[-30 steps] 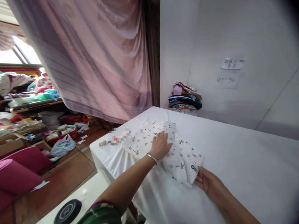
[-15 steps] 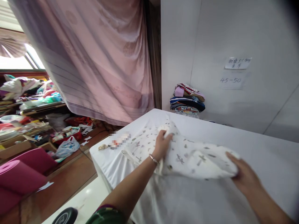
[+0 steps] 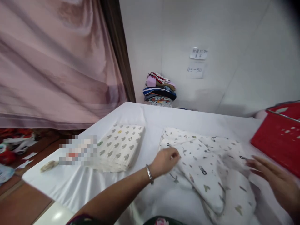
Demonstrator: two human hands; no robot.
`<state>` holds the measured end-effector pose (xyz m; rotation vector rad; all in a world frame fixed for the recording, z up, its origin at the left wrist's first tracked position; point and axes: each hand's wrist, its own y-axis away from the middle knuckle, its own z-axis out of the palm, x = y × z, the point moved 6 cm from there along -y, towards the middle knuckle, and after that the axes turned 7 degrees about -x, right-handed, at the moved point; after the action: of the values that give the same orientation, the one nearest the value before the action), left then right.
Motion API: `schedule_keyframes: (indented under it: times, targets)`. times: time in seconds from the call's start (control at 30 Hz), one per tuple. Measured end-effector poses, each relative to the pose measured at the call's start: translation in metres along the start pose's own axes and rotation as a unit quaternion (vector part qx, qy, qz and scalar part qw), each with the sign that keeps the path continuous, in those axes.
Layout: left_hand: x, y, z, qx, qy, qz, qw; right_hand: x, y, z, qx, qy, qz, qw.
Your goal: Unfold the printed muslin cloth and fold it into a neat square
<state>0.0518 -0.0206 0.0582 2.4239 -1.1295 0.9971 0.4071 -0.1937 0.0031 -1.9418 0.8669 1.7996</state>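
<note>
Pink curtain (image 3: 58, 62), hanging, far left. Folded cloth (image 3: 119, 143), grey motifs, flat on white-covered table (image 3: 151, 131). Fabric stack (image 3: 160, 90), by the wall. Left hand (image 3: 166, 161), fingers curled, at left edge of printed cloth (image 3: 199, 156); grip cannot be told. Printed cloth, white, rumpled, on table between hands. Right hand (image 3: 277, 182), blurred, fingers extended, at cloth's right edge; grip unclear. Red basket (image 3: 276, 134), behind right hand.

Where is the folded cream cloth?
In the head view, the folded cream cloth lies left of centre on the white tablecloth, left of the left hand.
</note>
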Motion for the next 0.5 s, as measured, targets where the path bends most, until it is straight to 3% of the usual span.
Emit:
schedule_keyframes:
  times: [0.1,0.17,0.23,0.3,0.37,0.5]
  targets:
    - [-0.02,-0.028,-0.02,0.089,-0.083,-0.026,0.992,-0.002,0.015,0.04,-0.078,0.149,-0.013,0.986]
    - [-0.032,-0.04,-0.013,0.075,-0.122,-0.058,0.988,-0.001,0.02,0.064,-0.115,0.219,-0.006,0.969]
    - [-0.043,-0.046,0.001,0.022,-0.13,-0.101,0.986,-0.003,0.024,0.08,-0.151,0.258,-0.007,0.954]
    - [-0.046,-0.045,0.011,-0.025,-0.12,-0.124,0.985,-0.012,0.031,0.088,-0.185,0.264,-0.028,0.946]
    - [-0.038,-0.039,0.009,-0.039,-0.085,-0.112,0.989,-0.025,0.041,0.089,-0.22,0.235,-0.046,0.946]
    - [-0.015,-0.016,-0.028,0.002,0.067,-0.039,0.997,-0.04,0.063,0.079,-0.287,0.157,-0.045,0.944]
